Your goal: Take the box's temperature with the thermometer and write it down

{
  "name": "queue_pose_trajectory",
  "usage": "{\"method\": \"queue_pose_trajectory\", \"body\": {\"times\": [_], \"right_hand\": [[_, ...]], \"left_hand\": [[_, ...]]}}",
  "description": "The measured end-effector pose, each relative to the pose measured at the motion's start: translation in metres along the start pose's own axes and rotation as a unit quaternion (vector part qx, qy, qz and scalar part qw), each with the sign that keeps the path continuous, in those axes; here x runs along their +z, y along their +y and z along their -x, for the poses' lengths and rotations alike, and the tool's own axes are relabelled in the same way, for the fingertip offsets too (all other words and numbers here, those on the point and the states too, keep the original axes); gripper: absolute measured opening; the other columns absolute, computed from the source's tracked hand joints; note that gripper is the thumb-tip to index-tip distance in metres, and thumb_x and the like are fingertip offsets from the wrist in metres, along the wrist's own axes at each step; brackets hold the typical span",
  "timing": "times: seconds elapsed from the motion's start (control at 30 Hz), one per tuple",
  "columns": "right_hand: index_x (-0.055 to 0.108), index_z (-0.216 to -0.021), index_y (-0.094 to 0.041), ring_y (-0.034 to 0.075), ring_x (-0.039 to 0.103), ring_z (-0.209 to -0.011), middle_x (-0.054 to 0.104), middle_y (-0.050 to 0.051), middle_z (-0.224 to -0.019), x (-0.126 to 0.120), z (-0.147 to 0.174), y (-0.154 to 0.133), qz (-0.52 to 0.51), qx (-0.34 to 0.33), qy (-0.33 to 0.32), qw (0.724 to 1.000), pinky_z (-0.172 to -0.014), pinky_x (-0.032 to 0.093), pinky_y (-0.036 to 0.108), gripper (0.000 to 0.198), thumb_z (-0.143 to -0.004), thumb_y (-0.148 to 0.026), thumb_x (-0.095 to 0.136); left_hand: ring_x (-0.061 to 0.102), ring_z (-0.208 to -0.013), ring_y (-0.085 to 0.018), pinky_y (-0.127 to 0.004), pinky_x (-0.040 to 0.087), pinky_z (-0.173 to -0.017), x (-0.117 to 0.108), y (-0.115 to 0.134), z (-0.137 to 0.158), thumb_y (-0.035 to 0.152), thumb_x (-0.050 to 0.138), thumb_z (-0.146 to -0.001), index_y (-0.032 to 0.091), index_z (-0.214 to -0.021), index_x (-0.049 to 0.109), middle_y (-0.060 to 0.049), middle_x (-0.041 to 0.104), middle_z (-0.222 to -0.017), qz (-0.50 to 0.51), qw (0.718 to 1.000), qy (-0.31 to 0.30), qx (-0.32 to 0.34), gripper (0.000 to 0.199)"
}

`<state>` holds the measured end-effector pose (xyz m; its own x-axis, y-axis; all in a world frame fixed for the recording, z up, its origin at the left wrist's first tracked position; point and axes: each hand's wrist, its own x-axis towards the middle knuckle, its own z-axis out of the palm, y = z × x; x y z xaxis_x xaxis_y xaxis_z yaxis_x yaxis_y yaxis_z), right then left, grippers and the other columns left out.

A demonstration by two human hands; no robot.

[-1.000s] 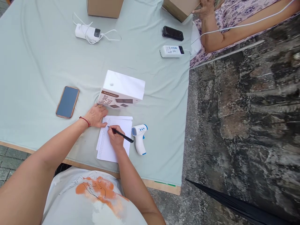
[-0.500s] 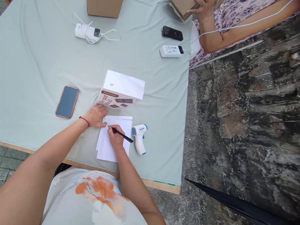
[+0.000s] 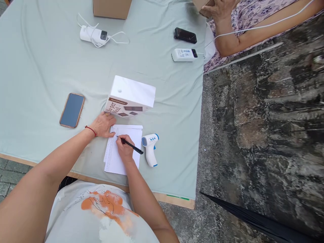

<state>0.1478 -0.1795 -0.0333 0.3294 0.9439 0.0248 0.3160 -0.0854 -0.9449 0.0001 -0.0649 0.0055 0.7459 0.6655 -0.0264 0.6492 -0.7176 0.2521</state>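
A black pen [image 3: 134, 147] is held in my right hand [image 3: 125, 148], its tip at the upper left of a white notepad [image 3: 131, 133]. Small rows of writing run down the page's left side. My left hand [image 3: 103, 125] lies flat, fingers stretched out, with its thumb on the notepad's left edge. Its fingertips reach the lower left corner of a white box [image 3: 134, 89] lettered "Super Meal". Just right of the notepad lies a white and blue infrared thermometer [image 3: 151, 148]. A phone in an orange-brown case [image 3: 72, 110] rests left of my left hand.
Farther back are a white power bank with a coiled cable [image 3: 93, 34], a brown carton [image 3: 111, 8], a black device [image 3: 185, 35] and another white power bank [image 3: 184, 55]. Another person's hand [image 3: 221, 11] grips a cardboard box at the top right. The table's right edge borders a stone wall.
The other person's cardboard box has shifted a little up and right. My hands and the pen look almost unmoved.
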Motion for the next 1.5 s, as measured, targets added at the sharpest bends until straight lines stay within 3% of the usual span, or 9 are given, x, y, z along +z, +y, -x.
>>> {"method": "queue_pose_trajectory", "body": {"times": [0.6,1.5], "right_hand": [[0.059,-0.071,-0.020,0.015,0.051,-0.060,0.060,0.000,-0.065,-0.0012,0.0000,-0.0014,0.003,0.024,0.013,1.000,-0.059,0.044,0.028,0.021,-0.074,-0.039,0.052],[0.057,-0.069,-0.019,0.014,0.050,-0.058,0.057,0.000,-0.063,-0.0008,-0.0007,0.0002,-0.003,0.007,0.023,1.000,-0.057,0.043,0.028,0.018,-0.074,-0.036,0.051]], "left_hand": [[0.055,-0.090,-0.031,-0.043,0.039,-0.082,0.0038,-0.0009,0.0006,0.050,0.061,-0.071,0.014,-0.085,0.061,-0.013,0.062,-0.088,-0.006,1.000,0.017,0.004,0.039],[0.055,-0.089,-0.031,-0.043,0.038,-0.079,0.0062,-0.0021,-0.0001,0.051,0.060,-0.072,0.015,-0.085,0.060,-0.012,0.063,-0.089,-0.006,1.000,0.017,0.006,0.039]]}}
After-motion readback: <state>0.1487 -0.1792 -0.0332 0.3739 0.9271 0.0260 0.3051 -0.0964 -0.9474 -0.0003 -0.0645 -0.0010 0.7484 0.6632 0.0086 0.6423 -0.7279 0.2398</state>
